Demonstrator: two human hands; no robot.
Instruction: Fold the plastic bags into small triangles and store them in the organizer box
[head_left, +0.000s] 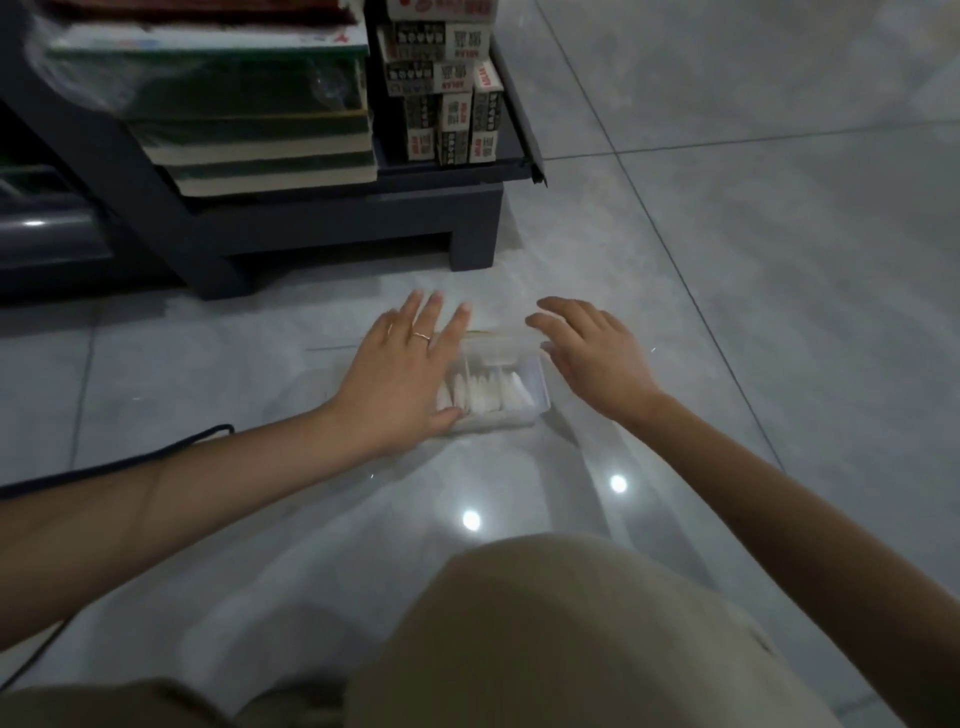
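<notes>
Head cam: my left hand (402, 376) lies flat, fingers spread, over the left part of the clear organizer box (537, 395). My right hand (597, 358) hangs loosely open just beside its right edge, holding nothing; can't tell if it touches. Btwn my hands the box holds a row of white folded bags (488, 397) and I see no loose ones nearby, so folding looks abt done, prob only putting the box away left.

From our organizer box (519, 418), the tiled floor (727, 270) lies free from twelve round to four o'clock. At eleven the dark shelf unit (337, 228) stands near and blocks us. At eight a black cable (210, 431) lies on the floor, and at six our knee (571, 623) rises.
</notes>
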